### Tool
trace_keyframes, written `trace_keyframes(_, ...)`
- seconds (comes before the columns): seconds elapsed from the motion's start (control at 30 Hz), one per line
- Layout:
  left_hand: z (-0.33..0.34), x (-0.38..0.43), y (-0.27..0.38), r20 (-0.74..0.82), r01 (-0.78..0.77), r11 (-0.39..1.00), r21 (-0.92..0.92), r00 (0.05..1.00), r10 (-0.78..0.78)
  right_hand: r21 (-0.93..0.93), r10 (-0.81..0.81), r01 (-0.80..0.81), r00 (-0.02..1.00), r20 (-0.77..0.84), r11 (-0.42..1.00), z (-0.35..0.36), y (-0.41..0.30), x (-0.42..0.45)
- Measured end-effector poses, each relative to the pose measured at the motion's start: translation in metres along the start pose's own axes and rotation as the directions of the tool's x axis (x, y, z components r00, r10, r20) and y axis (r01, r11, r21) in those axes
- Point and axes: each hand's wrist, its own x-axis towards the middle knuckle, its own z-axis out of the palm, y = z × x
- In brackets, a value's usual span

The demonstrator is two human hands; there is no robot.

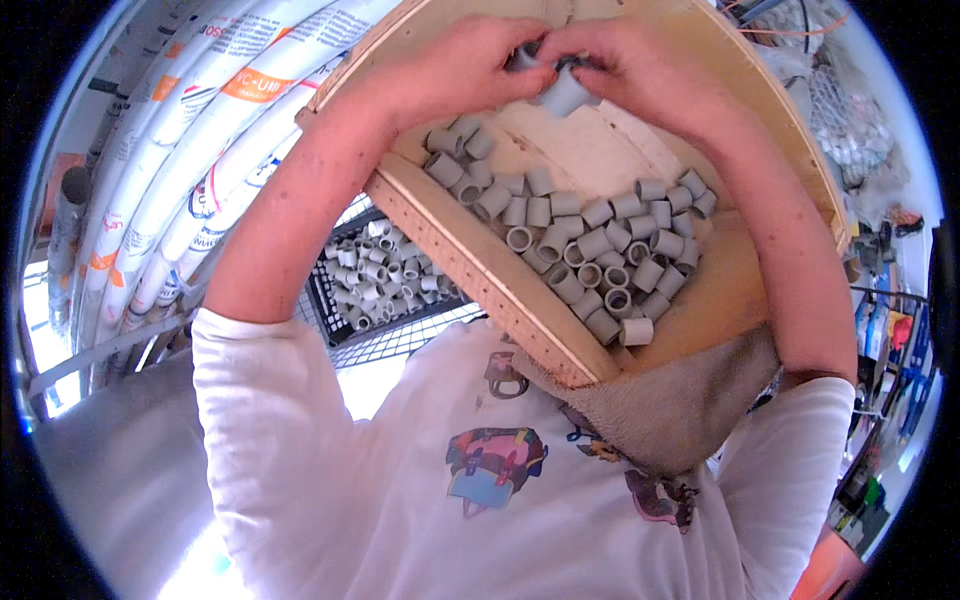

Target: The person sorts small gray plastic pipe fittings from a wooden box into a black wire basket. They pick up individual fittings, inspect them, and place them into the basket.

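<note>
Both hands meet at the far part of a wooden tray. My left hand (517,64) curls its fingers around a grey plastic piece, partly hidden by the fingers. Against it, my right hand (607,56) grips a grey plastic pipe fitting (566,94) that points down towards me. Whether the two hands hold one piece or separate ones cannot be told. Nearer to me in the tray lies a loose heap of short grey pipe couplings (592,244), some on their sides, others showing their open ends.
The tray's wooden rim (487,277) runs diagonally before me, with a brown cloth (675,405) over its near corner. Below left is a black crate (322,300) of similar grey couplings (375,274). Large white PVC pipes (247,82) stand at left; bagged goods (851,127) are at right.
</note>
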Motion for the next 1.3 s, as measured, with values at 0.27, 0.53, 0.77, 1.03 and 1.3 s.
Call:
trace_keyframes(0.27, -0.025, -0.018, 0.025, -0.304, -0.009, 0.986, -0.169, 0.952, -0.044, 0.035, 0.009, -0.003, 0.986, -0.167, 0.999, -0.021, -0.041, -0.001)
trace_keyframes(0.53, -0.044, -0.145, 0.008, -0.844, 0.024, 0.997, 0.067, 0.534, 0.044, 0.006, -0.034, 0.038, 0.952, -0.304, 0.999, -0.024, -0.072, -0.001)
trace_keyframes(0.77, 0.060, -0.274, -0.126, -0.777, 0.305, 0.806, -0.508, 0.242, -0.582, 0.130, -0.157, 0.217, 0.916, -0.368, 0.967, -0.025, -0.054, 0.003)
trace_keyframes(1.03, 0.211, -0.411, -0.258, -0.569, 0.726, 0.438, -0.530, 0.078, -0.818, -0.045, -0.180, 0.174, 0.944, -0.278, 0.984, -0.018, -0.082, -0.001)
trace_keyframes(1.3, 0.054, -0.237, -0.098, -0.903, 0.102, 0.925, -0.365, 0.202, -0.379, 0.098, -0.032, 0.044, 0.991, -0.129, 0.994, -0.032, -0.078, -0.010)
